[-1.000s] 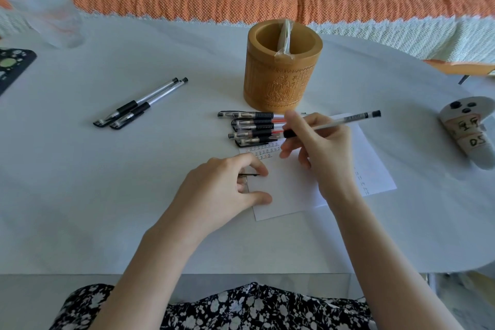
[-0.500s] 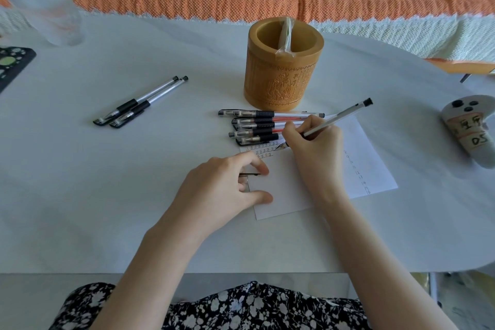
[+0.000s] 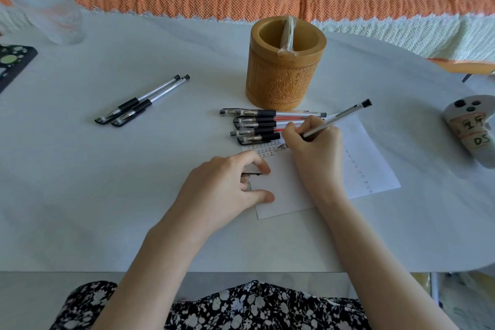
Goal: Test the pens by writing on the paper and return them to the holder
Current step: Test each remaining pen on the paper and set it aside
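Right hand [image 3: 316,150] grips a pen [image 3: 337,119] near its tip, writing on paper [image 3: 375,163] toward the worktop's [image 3: 134,195] near edge; left hand [image 3: 227,187] pinches what looks like its cap [image 3: 253,174]; light, stiff and slick-barrelled, the pen likely handles best held low.

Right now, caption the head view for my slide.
Right hand writes with a pen on paper; left hand holds a cap.

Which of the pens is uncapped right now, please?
The pen in the right hand, tip on the paper; its cap seems held in the left hand. The other pens lie capped.
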